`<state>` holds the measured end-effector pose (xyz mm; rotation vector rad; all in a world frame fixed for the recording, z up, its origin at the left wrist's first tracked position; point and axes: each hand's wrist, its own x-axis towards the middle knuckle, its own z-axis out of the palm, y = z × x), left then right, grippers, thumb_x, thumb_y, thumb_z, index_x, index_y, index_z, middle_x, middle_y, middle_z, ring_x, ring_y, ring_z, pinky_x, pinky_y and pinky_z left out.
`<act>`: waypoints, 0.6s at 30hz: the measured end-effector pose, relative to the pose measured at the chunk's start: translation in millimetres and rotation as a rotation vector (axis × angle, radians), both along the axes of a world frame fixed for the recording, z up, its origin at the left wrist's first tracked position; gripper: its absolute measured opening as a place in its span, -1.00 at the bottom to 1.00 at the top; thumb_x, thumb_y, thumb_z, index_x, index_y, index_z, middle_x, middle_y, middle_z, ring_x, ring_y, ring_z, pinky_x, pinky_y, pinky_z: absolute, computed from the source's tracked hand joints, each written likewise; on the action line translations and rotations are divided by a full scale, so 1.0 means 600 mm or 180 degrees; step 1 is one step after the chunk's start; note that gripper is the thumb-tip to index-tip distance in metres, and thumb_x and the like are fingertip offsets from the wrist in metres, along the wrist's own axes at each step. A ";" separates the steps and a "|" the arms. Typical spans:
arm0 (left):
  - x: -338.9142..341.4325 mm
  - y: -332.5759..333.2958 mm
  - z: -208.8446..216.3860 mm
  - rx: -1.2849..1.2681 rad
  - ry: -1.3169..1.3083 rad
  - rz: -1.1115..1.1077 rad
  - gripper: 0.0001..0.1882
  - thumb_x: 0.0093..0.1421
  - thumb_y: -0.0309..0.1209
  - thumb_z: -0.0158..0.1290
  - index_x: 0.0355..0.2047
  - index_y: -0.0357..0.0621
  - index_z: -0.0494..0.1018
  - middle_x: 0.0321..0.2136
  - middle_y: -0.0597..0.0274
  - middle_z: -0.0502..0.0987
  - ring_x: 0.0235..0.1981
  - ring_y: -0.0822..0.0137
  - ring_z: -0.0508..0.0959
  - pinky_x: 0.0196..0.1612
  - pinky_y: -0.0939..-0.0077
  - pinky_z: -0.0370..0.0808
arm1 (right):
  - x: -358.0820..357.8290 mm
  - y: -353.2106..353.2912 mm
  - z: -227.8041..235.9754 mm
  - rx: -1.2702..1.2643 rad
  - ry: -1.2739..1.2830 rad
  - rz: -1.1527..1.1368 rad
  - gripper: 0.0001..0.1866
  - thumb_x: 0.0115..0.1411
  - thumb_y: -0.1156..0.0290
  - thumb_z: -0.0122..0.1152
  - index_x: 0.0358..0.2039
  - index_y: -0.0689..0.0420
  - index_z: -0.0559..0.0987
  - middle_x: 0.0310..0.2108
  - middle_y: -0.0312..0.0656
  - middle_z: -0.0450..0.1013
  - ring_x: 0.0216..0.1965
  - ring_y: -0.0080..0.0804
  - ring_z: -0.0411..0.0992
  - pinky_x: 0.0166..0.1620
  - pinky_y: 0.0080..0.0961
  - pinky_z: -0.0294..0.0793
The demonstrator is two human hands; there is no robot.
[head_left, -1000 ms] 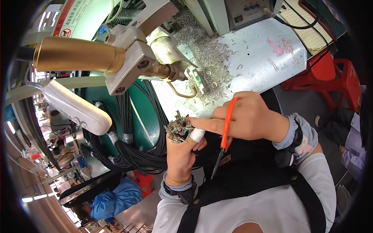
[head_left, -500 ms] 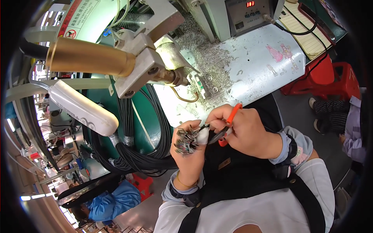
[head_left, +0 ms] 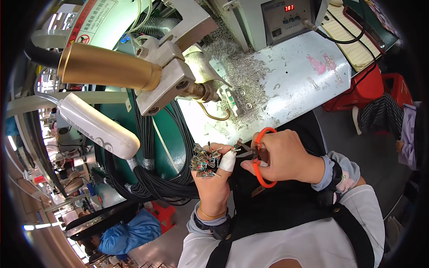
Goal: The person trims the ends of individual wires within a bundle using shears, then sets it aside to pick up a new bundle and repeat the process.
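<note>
My left hand (head_left: 211,192) is closed around a bunch of small metal connectors (head_left: 204,163) with short coloured wire ends. A white wrapping (head_left: 228,161) covers its thumb. One connector (head_left: 238,143) sticks out past the thumb tip, by the blades of the scissors. In my right hand (head_left: 289,156) are scissors (head_left: 258,172) with orange handle loops spread apart, their blades pointing left at that connector. Whether the blades touch it, I cannot tell. Both hands are just off the near edge of the white worktop (head_left: 295,96).
A machine head with a gold cylinder (head_left: 107,67) and nozzle overhangs the worktop. Small metal pieces (head_left: 243,73) lie heaped beneath it. At left are a white lamp (head_left: 98,127) and coiled black cables (head_left: 147,174). A control box (head_left: 288,20) stands behind; red stools (head_left: 371,91) at right.
The scissors' handles have spread wider and my right hand has shifted slightly right and down. My left hand has turned and moved a little left, showing more of the connectors.
</note>
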<state>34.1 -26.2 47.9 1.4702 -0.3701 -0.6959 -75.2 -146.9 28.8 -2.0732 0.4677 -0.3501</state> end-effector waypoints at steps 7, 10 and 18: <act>-0.001 0.000 -0.004 -0.0164 -0.0104 0.0025 -0.79 -0.07 -0.65 0.09 -0.37 -0.28 0.38 -0.48 0.29 0.42 -0.57 0.55 0.36 -0.51 0.70 0.26 | 0.006 0.020 -0.020 -0.0062 -0.0019 -0.0128 -0.65 -0.09 0.18 0.26 -0.67 0.17 0.35 -0.84 -0.21 0.27 -0.79 -0.26 0.32 -0.68 -0.48 0.26; 0.009 -0.006 0.003 -0.0065 0.0210 -0.0078 -0.82 -0.05 -0.63 0.07 -0.38 -0.28 0.37 -0.49 0.30 0.41 -0.59 0.55 0.34 -0.52 0.67 0.25 | 0.009 0.022 -0.036 0.0013 -0.0091 -0.0105 -0.67 -0.05 0.23 0.23 -0.67 0.18 0.34 -0.86 -0.21 0.25 -0.80 -0.30 0.31 -0.69 -0.49 0.25; 0.074 -0.065 -0.021 -0.0261 0.1645 -0.0519 -0.84 0.02 -0.55 0.01 -0.35 -0.25 0.35 -0.60 0.34 0.33 -0.71 0.54 0.20 -0.62 0.64 0.15 | 0.022 -0.009 -0.011 0.2415 -0.0485 -0.0490 -0.78 0.10 0.41 0.05 -0.58 0.26 0.34 -0.78 -0.31 0.28 -0.78 -0.61 0.26 -0.70 -0.64 0.22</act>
